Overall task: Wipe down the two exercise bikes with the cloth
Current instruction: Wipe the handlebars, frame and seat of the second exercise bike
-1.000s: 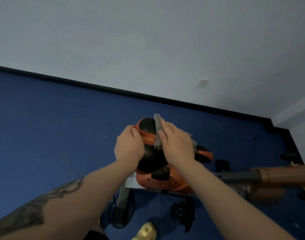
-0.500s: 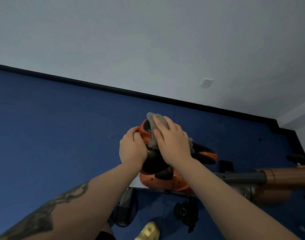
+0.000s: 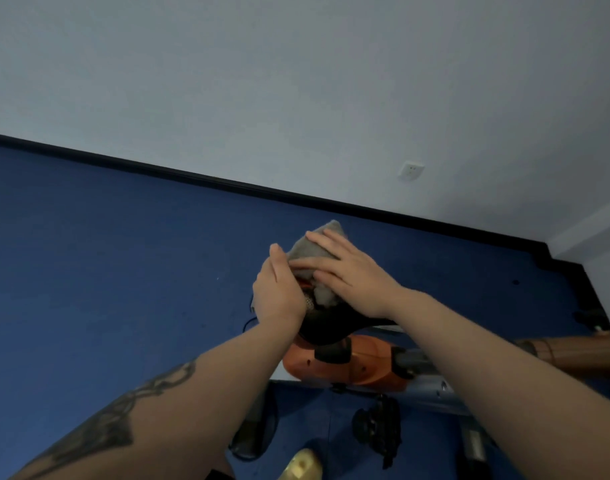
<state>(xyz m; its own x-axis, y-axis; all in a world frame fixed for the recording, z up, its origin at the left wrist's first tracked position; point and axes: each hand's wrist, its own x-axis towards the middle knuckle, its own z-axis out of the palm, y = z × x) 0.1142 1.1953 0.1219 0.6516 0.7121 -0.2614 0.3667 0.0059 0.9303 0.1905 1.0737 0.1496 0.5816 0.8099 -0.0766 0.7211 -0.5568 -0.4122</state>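
right hand [image 3: 352, 271], fingers straight and spread, pressing the grey cloth [image 3: 312, 252] flat onto the top of the exercise bike [image 3: 345, 362]; we read this hand as released, palm down, not clenched round the fabric. left hand [image 3: 279, 292], at the near-left side of the same part, thumb raised against the cloth's left edge; we cannot tell whether its hidden fingers grasp the bike's top or only rest against it. cloth bunched, one corner peaking away from us toward the wall, a looser fold hanging under the right palm. we see the bike from above: a black upper part directly below the hands, an orange housing beneath it, and a grey bar [image 3: 414, 362] running out to our right, so its long axis lies roughly left to right across the view, nearly parallel with the skirting. a black pedal [image 3: 378, 427] hangs below the housing, near the bottom edge. a brown tubular part [image 3: 580, 351] enters from the right edge, just beyond the right forearm; what it belongs to is unclear. left forearm bears a dark tattoo [image 3: 123, 414]. surface: blue floor [image 3: 106, 254], meeting a pale wall [image 3: 296, 81] along a black skirting board [image 3: 227, 183]. a white wall socket [image 3: 411, 170] sits low on the wall, above the hands and to the right.
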